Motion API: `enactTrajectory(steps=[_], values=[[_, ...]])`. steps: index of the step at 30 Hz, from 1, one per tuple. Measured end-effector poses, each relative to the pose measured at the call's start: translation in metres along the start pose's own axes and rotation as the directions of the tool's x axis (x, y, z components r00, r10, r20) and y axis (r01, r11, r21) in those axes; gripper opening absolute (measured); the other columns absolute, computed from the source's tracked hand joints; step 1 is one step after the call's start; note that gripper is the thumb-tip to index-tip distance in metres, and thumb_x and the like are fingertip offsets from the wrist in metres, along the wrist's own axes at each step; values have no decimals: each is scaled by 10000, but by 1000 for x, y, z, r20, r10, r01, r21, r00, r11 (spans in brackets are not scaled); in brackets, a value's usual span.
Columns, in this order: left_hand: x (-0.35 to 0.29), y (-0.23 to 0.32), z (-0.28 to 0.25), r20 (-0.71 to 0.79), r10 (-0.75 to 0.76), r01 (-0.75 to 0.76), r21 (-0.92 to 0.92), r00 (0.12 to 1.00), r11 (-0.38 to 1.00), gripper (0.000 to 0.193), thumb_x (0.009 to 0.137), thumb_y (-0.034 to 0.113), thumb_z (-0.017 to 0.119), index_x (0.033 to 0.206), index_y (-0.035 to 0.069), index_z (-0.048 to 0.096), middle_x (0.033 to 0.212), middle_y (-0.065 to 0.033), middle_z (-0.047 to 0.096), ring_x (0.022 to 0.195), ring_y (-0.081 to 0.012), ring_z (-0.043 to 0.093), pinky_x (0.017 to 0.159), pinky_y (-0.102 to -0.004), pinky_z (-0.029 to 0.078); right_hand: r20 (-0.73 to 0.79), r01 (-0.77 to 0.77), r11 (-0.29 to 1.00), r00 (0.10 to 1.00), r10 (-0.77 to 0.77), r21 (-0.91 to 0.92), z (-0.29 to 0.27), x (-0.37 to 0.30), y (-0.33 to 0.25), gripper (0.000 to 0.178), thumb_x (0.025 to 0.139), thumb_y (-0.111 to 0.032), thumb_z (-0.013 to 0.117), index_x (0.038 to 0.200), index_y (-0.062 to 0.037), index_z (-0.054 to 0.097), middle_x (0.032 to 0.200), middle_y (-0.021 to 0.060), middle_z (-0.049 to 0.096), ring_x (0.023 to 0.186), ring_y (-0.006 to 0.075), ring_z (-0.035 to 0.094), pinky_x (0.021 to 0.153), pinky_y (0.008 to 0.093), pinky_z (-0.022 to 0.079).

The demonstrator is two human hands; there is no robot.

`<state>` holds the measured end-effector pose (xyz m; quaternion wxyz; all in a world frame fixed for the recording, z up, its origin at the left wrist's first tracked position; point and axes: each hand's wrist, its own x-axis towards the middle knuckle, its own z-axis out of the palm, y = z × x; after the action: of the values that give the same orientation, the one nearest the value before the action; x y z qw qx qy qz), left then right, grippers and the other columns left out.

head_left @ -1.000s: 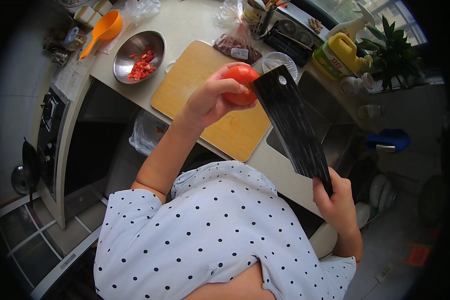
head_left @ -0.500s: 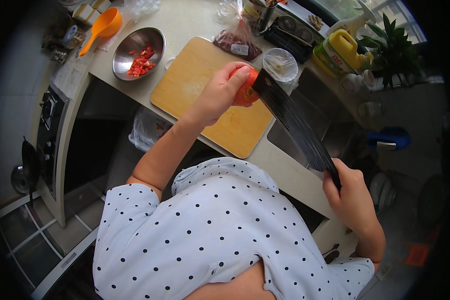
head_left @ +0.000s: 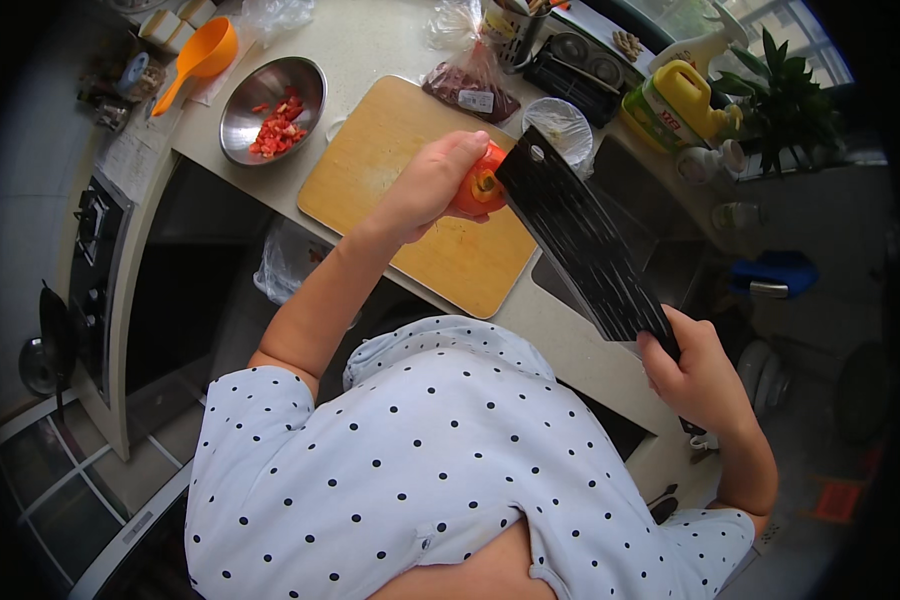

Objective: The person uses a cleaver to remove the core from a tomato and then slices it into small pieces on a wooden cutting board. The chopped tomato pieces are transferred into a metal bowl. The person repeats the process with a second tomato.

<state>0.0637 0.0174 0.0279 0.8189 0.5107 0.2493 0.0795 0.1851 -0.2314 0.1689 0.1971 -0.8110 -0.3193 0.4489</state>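
My left hand (head_left: 425,185) is wrapped round a red tomato (head_left: 477,192), held up above the wooden cutting board (head_left: 485,265). An orange-yellow patch shows around the tomato's stem end. In my right hand (head_left: 708,372) is the handle of a broad black cleaver (head_left: 580,240). The blade slants up and left, its far corner at the tomato's right side; whether it touches or cuts in, I cannot tell. To the left of the board stands a metal bowl (head_left: 238,110) with chopped red pieces (head_left: 279,133) in it.
Behind the board lie a plastic bag of dark red stuff (head_left: 470,88) and a bowl under clear film (head_left: 558,130). The sink (head_left: 635,195) is at the right, with a yellow jug (head_left: 682,100) behind it. An orange ladle-like scoop (head_left: 208,50) lies far left.
The cleaver has turned so more of its broad face shows. The tomato has tilted, with its stem end showing more plainly. Both hands keep their grip.
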Motion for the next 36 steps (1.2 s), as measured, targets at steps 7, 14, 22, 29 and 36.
enactTrajectory(steps=[7,14,22,29,36], values=[[6,0,-12,105,-66,43,210,992,977,360,959,369,385,1063,53,525,922,-81,604,744,-162,629,571,-284,545,97,-92,995,991,87,49,-6,2,-9,114,874,-85,508,834,18,537,541,10,491,463,71,442,443,253,358],[8,2,-15,125,-90,63,207,988,976,336,955,337,370,1038,56,536,888,-83,607,731,-171,622,533,-279,527,33,-2,996,999,5,-87,2,4,-8,122,856,-84,532,818,31,527,529,102,465,435,134,384,450,295,338],[11,0,-24,178,-162,125,202,971,971,353,949,335,351,1017,51,549,856,-85,606,729,-179,630,499,-292,535,277,-240,928,947,160,285,-9,17,-3,159,881,-106,516,768,3,493,502,31,481,389,91,407,383,260,341],[12,-5,-28,181,-112,82,166,977,983,362,955,318,336,981,38,564,855,-93,610,699,-181,624,492,-286,527,199,-170,959,972,125,226,-2,15,-3,155,884,-110,510,770,-7,496,521,-6,482,423,65,415,417,230,348],[8,4,-23,137,-50,15,247,989,969,370,952,287,331,961,14,581,845,-89,597,702,-167,605,485,-273,518,-13,103,973,994,-108,-204,9,0,-10,157,813,-12,557,966,21,567,606,142,531,476,197,501,484,284,399]])
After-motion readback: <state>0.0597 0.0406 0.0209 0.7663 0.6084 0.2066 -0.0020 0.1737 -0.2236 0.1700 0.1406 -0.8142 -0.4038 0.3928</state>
